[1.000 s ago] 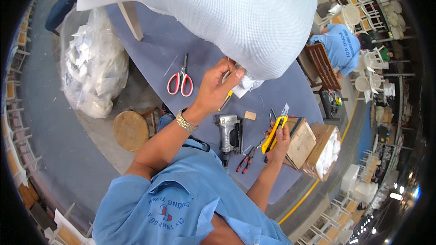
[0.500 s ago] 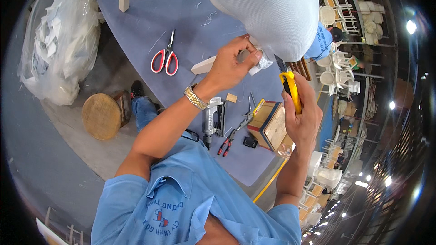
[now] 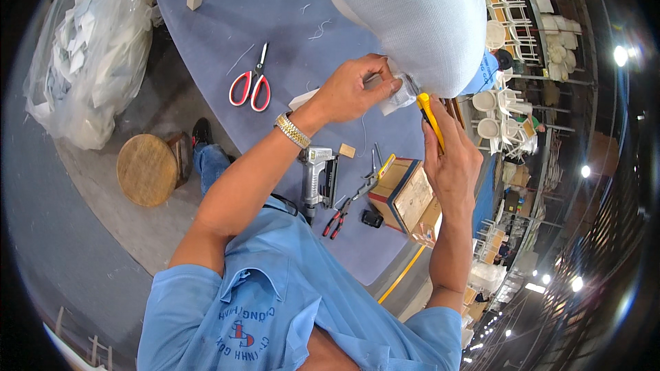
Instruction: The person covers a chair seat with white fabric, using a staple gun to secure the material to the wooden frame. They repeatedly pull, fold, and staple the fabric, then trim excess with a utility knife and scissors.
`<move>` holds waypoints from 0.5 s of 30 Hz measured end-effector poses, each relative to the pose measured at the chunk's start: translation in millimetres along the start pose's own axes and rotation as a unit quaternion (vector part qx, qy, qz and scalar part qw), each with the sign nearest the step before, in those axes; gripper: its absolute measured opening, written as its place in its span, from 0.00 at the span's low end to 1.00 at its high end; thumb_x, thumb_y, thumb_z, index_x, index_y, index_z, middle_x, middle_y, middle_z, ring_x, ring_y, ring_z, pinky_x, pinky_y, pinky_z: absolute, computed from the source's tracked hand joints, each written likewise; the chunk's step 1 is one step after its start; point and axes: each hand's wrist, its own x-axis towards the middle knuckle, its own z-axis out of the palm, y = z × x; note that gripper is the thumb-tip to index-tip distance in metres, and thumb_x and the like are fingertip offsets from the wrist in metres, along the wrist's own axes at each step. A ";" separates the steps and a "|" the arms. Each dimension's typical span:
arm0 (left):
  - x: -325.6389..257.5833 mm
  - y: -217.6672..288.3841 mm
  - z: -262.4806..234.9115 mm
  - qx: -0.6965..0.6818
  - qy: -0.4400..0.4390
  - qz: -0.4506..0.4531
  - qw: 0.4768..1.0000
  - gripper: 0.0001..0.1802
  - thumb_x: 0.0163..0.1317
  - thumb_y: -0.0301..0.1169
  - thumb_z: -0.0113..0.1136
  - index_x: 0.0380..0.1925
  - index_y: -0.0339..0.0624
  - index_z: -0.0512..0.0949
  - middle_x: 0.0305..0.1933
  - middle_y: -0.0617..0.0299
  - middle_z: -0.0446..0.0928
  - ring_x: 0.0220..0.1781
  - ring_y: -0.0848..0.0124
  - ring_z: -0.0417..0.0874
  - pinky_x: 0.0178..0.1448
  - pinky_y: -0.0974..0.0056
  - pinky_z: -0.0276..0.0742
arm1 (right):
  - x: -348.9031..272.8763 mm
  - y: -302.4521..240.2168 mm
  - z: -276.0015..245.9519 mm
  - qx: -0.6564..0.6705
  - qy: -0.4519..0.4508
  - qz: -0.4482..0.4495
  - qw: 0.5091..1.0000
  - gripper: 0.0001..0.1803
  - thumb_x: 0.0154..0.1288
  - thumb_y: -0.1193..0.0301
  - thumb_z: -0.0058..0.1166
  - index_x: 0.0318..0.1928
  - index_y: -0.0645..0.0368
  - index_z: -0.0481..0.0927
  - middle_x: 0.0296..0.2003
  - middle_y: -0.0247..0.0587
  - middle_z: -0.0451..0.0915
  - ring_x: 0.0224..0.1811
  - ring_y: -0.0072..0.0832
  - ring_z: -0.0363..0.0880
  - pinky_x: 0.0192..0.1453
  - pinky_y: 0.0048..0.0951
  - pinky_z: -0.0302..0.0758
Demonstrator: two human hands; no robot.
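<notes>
A light grey upholstered chair part [image 3: 430, 20] lies at the top of the view, its rounded padded end pointing toward me. My left hand [image 3: 354, 89] pinches a loose flap of pale fabric [image 3: 400, 101] at its near edge. In my right hand [image 3: 454, 150] is a yellow utility knife [image 3: 432, 122], its blade angled up and away from me. The blade tip is at the fabric, just right of my left fingertips. How deep it sits in the cloth is hidden.
On the blue-grey table [image 3: 385, 247] lie red-handled scissors [image 3: 251, 86], a staple gun [image 3: 318, 175], pliers [image 3: 337, 220] and a small wooden block [image 3: 347, 150]. A cardboard box [image 3: 395, 196] stands under my right forearm. At left are a round stool [image 3: 146, 170] and a plastic bag of scraps [image 3: 96, 62].
The knife has moved left, bringing its blade to the fabric flap beside my left fingertips. My left hand keeps its pinch. The whole view has shifted slightly.
</notes>
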 end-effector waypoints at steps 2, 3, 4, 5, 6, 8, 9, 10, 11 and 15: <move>0.1 0.0 0.1 -0.004 0.000 -0.003 1.000 0.15 0.67 0.37 0.64 0.29 0.36 0.77 0.43 0.52 0.81 0.47 0.65 0.80 0.57 0.60 0.73 | -1.1 0.4 0.6 0.004 -0.002 -0.004 1.000 0.26 0.63 0.75 0.63 0.63 0.50 0.79 0.33 0.39 0.83 0.28 0.34 0.81 0.32 0.34 0.76; 0.1 -1.0 1.0 -0.002 0.004 0.008 1.000 0.13 0.67 0.35 0.64 0.29 0.36 0.78 0.42 0.55 0.81 0.46 0.68 0.79 0.55 0.62 0.73 | -1.8 0.5 1.5 0.009 0.004 -0.008 1.000 0.26 0.63 0.75 0.63 0.63 0.50 0.79 0.33 0.39 0.83 0.28 0.34 0.81 0.32 0.34 0.77; 0.1 -2.5 2.4 -0.001 0.009 0.019 1.000 0.12 0.68 0.34 0.64 0.30 0.36 0.78 0.41 0.58 0.80 0.44 0.72 0.78 0.53 0.64 0.72 | -2.6 0.6 2.7 0.014 0.009 -0.013 1.000 0.26 0.63 0.75 0.63 0.63 0.51 0.79 0.34 0.39 0.83 0.29 0.34 0.81 0.33 0.34 0.77; -0.6 -3.6 3.4 0.000 0.014 0.029 0.999 0.11 0.68 0.33 0.64 0.30 0.37 0.79 0.40 0.61 0.80 0.43 0.75 0.76 0.52 0.66 0.71 | -3.7 0.6 3.9 0.020 0.014 -0.017 1.000 0.26 0.63 0.75 0.63 0.62 0.51 0.79 0.34 0.40 0.83 0.29 0.34 0.82 0.33 0.34 0.77; -0.8 -4.6 3.3 0.002 0.012 0.027 1.000 0.11 0.68 0.33 0.64 0.31 0.37 0.79 0.40 0.61 0.80 0.44 0.75 0.76 0.52 0.66 0.71 | -3.8 1.1 4.7 0.012 0.010 -0.015 1.000 0.26 0.63 0.75 0.62 0.62 0.52 0.79 0.35 0.40 0.83 0.30 0.34 0.82 0.34 0.34 0.78; -0.5 -6.2 2.2 0.003 0.010 0.022 1.000 0.11 0.68 0.33 0.64 0.32 0.37 0.80 0.41 0.60 0.79 0.44 0.75 0.76 0.52 0.66 0.71 | -2.7 2.5 6.4 -0.005 0.002 -0.010 1.000 0.25 0.63 0.76 0.62 0.62 0.52 0.79 0.36 0.40 0.83 0.31 0.35 0.83 0.34 0.34 0.78; -0.7 -6.5 2.6 0.001 0.012 0.026 1.000 0.10 0.68 0.34 0.64 0.32 0.37 0.80 0.42 0.60 0.79 0.44 0.75 0.75 0.52 0.66 0.71 | -2.5 2.3 7.6 -0.007 0.009 -0.014 1.000 0.25 0.63 0.76 0.62 0.62 0.53 0.78 0.37 0.40 0.83 0.31 0.35 0.83 0.34 0.34 0.78; -0.9 -6.6 3.1 -0.001 0.015 0.029 0.999 0.10 0.68 0.34 0.64 0.33 0.37 0.80 0.42 0.60 0.79 0.45 0.74 0.75 0.52 0.66 0.71 | -2.4 1.6 9.0 -0.008 0.015 -0.018 1.000 0.25 0.63 0.76 0.62 0.62 0.53 0.78 0.37 0.40 0.83 0.32 0.35 0.83 0.34 0.34 0.78; -1.3 -5.9 3.5 -0.003 0.017 0.032 0.999 0.10 0.68 0.34 0.64 0.33 0.37 0.81 0.42 0.60 0.79 0.45 0.74 0.75 0.52 0.66 0.71 | -2.7 1.2 10.3 -0.009 0.021 -0.022 1.000 0.26 0.63 0.76 0.62 0.62 0.53 0.78 0.37 0.40 0.83 0.32 0.35 0.83 0.34 0.34 0.78; -3.0 -5.0 4.5 0.011 0.019 0.020 1.000 0.10 0.67 0.34 0.65 0.33 0.37 0.81 0.42 0.61 0.78 0.45 0.74 0.76 0.53 0.66 0.71 | -1.8 -1.8 6.0 -0.018 0.000 -0.018 1.000 0.26 0.63 0.75 0.62 0.63 0.53 0.78 0.36 0.38 0.83 0.31 0.34 0.82 0.33 0.34 0.77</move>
